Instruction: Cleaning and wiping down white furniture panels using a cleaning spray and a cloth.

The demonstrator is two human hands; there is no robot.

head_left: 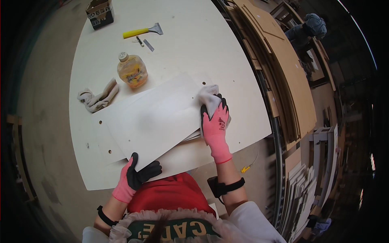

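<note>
My left hand (135,175), in a pink glove with black palm and fingers, grips the near left corner of a white panel (156,119), thumb on top and fingers beneath. At the panel's right end, my right hand (216,129), gloved alike, is closed on a pale cloth (208,94) that bunches out past the fingers. The panel lies at a slant over other white boards (106,133) with round holes, its near edge raised off them. Beyond the panel stands a clear bottle (133,72) of yellowish liquid with a white cap.
A crumpled grey cloth (98,97) lies left of the boards on the white table (194,40). Farther off are a yellow-handled scraper (139,33), a small metal blade (149,45) and an open box (100,17). Stacked brown boards (279,69) line the right; a person (310,30) bends beyond them.
</note>
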